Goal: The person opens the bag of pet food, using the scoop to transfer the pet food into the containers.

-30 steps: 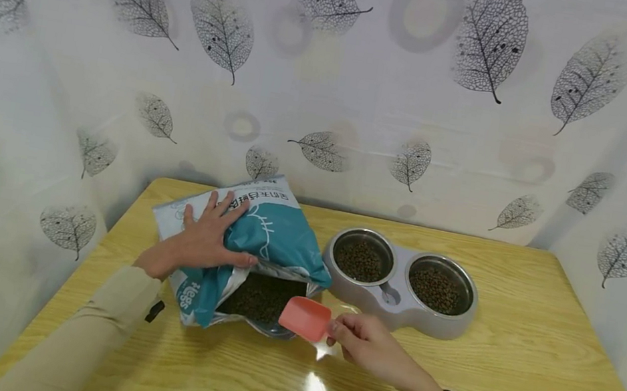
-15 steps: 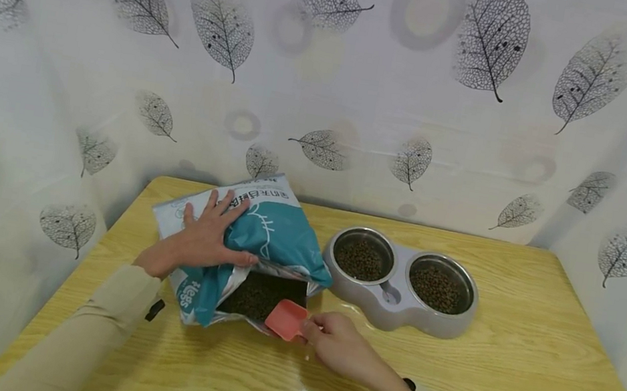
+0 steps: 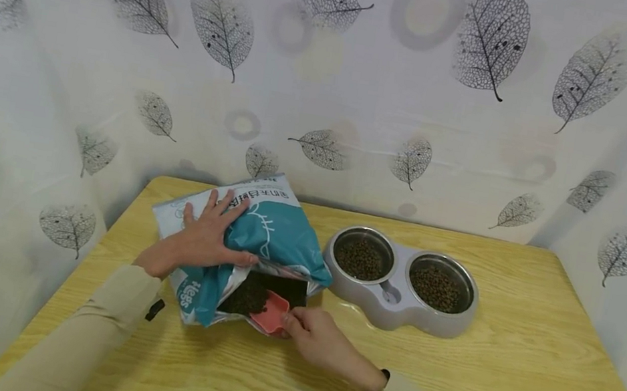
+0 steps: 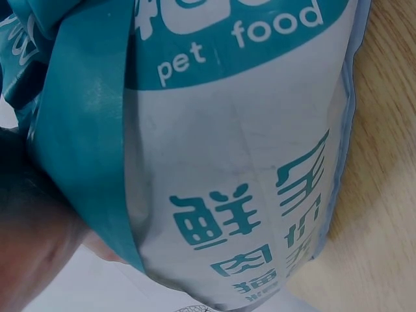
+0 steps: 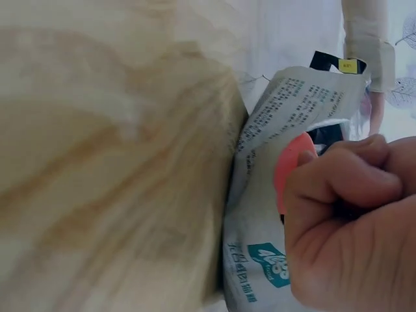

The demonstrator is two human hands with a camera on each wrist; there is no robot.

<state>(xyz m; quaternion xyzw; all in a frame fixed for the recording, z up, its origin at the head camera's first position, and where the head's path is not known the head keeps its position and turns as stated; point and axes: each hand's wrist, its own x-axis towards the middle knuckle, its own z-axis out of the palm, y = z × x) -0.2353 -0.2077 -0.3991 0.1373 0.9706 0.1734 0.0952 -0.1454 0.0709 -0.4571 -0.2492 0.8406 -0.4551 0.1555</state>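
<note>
A teal and white pet food bag (image 3: 290, 232) lies on the table with its mouth toward me, showing brown kibble (image 3: 246, 295) inside. My left hand (image 3: 204, 236) rests spread on top of the bag; in the left wrist view the printed bag (image 4: 208, 143) fills most of the picture. My right hand (image 3: 322, 339) grips the handle of a pink scoop (image 3: 271, 313), whose front end is in the bag's mouth among the kibble. In the right wrist view the curled fingers (image 5: 318, 188) hide most of the scoop (image 5: 289, 162).
Right of the bag stands a grey double feeder (image 3: 394, 305). Its two steel bowls, left (image 3: 369, 233) and right (image 3: 442, 261), both hold kibble. The wooden table (image 3: 520, 361) meets a leaf-patterned cloth (image 3: 365, 95) at the back and sides.
My right hand has moved left with the scoop, from in front of the feeder into the bag's mouth. A few kibble pieces now show on the scoop. The left hand stays put.
</note>
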